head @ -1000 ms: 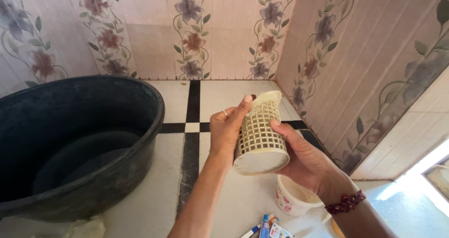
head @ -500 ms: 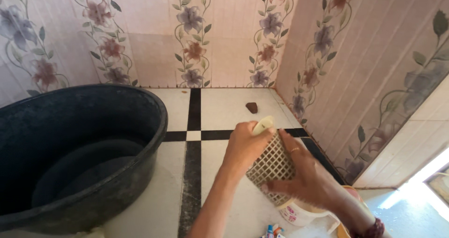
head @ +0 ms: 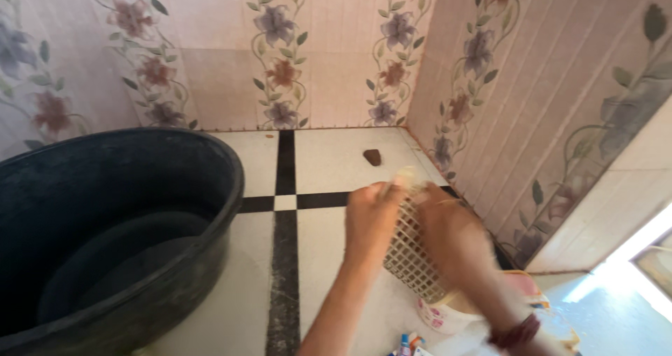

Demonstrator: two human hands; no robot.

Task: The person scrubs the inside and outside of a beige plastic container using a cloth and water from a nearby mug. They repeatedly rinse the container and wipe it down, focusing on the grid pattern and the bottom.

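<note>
A cream plastic lattice basket [head: 413,254] is held low over the tiled floor, tilted, between both hands. My left hand [head: 371,219] grips its upper rim and left side. My right hand [head: 455,240], motion-blurred, lies over its right side, with a dark red beaded bracelet [head: 514,333] on the wrist. Just under the basket stands a small white tub with pink markings [head: 441,315].
A large black basin [head: 112,230] fills the left. A small brown lump [head: 372,157] lies on the white floor near the corner. Flower-patterned tiled walls close the back and right. Small tubes [head: 409,343] lie at the bottom edge. Black tile stripes cross the floor.
The basket has come down from chest height, base toward me, to just above the floor. My right hand shifted from under it to over its side; the brown lump is now uncovered.
</note>
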